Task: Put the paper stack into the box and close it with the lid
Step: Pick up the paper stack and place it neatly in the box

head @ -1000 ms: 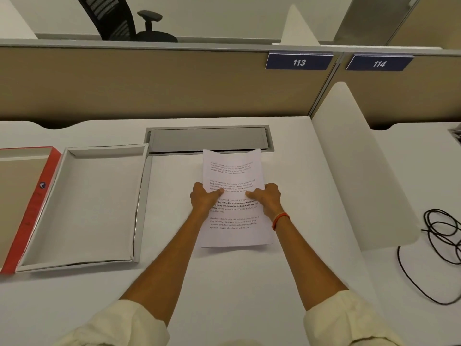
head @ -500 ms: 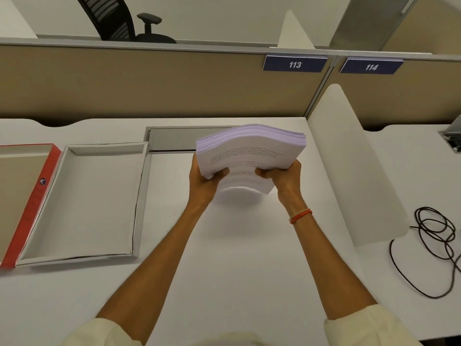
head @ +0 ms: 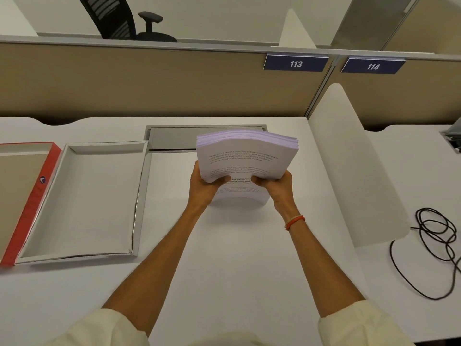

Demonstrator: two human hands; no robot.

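A thick stack of printed white paper (head: 245,158) is lifted off the desk, tilted with its far edge up. My left hand (head: 203,187) grips its left side and my right hand (head: 275,187) grips its right side, thumbs on the top sheet. To the left lies a shallow white box (head: 84,203), open and with nothing in it. Its red-edged lid (head: 30,206) lies upside down at the far left, partly cut off by the frame.
A grey cable hatch (head: 174,138) is set into the desk behind the stack. A white curved divider (head: 349,171) stands to the right, with a coiled black cable (head: 439,236) beyond it. A beige partition runs along the back.
The stack lay flat on the desk under both hands a second ago. Both hands have since gripped it and raised it off the desk, and it now hangs in much the same place.
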